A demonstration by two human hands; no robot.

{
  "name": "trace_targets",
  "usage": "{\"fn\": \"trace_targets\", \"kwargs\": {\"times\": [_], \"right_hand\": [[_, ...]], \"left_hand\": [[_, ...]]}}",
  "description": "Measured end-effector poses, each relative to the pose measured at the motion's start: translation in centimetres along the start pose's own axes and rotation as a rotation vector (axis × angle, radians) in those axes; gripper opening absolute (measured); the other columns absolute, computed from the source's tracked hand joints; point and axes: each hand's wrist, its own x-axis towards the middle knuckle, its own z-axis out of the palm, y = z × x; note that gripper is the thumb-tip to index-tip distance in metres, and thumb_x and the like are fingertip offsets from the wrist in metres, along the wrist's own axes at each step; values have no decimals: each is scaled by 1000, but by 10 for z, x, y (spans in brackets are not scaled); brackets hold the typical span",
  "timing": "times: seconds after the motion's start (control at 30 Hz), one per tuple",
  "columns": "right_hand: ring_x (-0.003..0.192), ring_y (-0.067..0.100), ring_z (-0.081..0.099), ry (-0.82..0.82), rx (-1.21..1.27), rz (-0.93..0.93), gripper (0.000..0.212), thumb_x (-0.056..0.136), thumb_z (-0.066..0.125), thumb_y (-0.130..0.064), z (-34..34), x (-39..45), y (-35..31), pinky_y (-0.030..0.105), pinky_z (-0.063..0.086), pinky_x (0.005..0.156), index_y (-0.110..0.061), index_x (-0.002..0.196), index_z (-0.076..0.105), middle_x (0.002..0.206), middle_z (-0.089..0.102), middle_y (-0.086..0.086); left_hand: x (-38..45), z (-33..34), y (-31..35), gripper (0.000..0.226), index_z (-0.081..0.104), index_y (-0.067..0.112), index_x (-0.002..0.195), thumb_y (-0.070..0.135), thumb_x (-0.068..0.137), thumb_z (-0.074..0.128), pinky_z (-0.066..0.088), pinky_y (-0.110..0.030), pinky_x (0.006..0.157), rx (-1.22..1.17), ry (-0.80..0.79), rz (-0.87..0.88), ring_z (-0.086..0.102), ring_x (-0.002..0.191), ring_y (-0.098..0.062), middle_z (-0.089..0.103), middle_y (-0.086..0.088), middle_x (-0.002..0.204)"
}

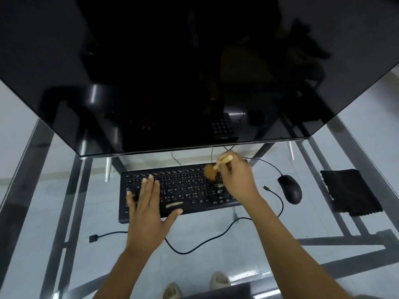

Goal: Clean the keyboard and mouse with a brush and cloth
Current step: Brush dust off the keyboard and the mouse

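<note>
So the right hand (pixel 237 180) is wrapped around the brush (pixel 216 169), bristles down on the upper right part of the keyboard (pixel 181 188). The left hand (pixel 149 203) is flat and open on the keyboard's left end, pinning it to the glass table (pixel 64 212). The keyboard's long axis runs left to right, so my guess is the unbrushed keys lie leftward of the bristles. The mouse (pixel 290 188) sits just right of the keyboard, the black cloth (pixel 350 192) further right, both nearer the right hand. One of each.
</note>
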Motion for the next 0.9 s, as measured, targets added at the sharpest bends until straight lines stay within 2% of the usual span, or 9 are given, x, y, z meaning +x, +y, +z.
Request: {"fn": "trace_targets", "kwargs": {"times": [0.07,0.17,0.23,0.37,0.43,0.5,0.63,0.77,0.9], "right_hand": [[71,10,66,103,84,-9,9,96,55,-17,-2,1,-5,14,51,68,-16,89,61,81,68,-5],[69,22,70,-273,236,154,10,95,56,-20,1,-2,-17,31,60,67,-16,89,62,76,71,6],[65,16,67,-374,55,74,10,95,57,-22,8,-6,-19,22,57,62,-16,90,62,75,70,3],[69,7,64,48,40,-14,8,95,56,-17,11,0,-22,9,47,61,-16,89,61,78,68,-3],[68,14,68,-153,152,54,9,95,56,-18,15,1,-29,22,57,66,-17,88,61,74,69,1],[65,17,66,-312,21,31,11,95,57,-22,26,-2,-30,24,56,62,-16,87,60,74,67,5],[71,12,60,78,-51,-86,9,96,57,-21,31,2,-31,7,43,63,-14,90,60,84,64,1],[72,18,67,-202,-10,-67,10,96,56,-25,43,-2,-44,29,56,67,-19,89,61,81,69,2],[76,12,61,51,-45,-144,11,95,54,-18,43,11,-54,10,45,67,-17,89,63,91,64,2]], "left_hand": [[-6,-5,-16,96,26,5,149,73,82,39,-10,-42,119,-4,36,-60,3,149,-18,12,-4,161],[-14,-9,-41,101,21,6,150,76,79,38,-6,-47,118,-22,53,-153,2,149,-15,12,-5,161],[-19,-9,-53,105,19,6,150,78,77,37,-1,-51,119,-48,39,-184,0,148,-13,13,-5,161],[-25,-3,-66,112,14,6,151,83,74,36,2,-50,119,-83,-10,-190,1,148,-14,14,-7,160],[-29,-2,-70,110,12,8,152,83,75,37,2,-46,121,-88,-10,-190,3,148,-13,16,-6,160],[-32,-1,-72,108,12,9,152,83,76,36,2,-42,121,-96,0,-195,5,148,-12,18,-4,160],[-33,3,-73,109,8,17,154,87,74,36,2,-39,121,-138,-12,-259,1,149,-13,15,2,161],[-37,7,-79,110,2,26,154,90,71,37,8,-40,119,-186,-32,-336,-1,149,-20,12,5,161],[-32,-5,-65,104,6,24,154,79,75,48,12,-43,119,-239,13,-361,-11,146,-15,12,5,161]]}}
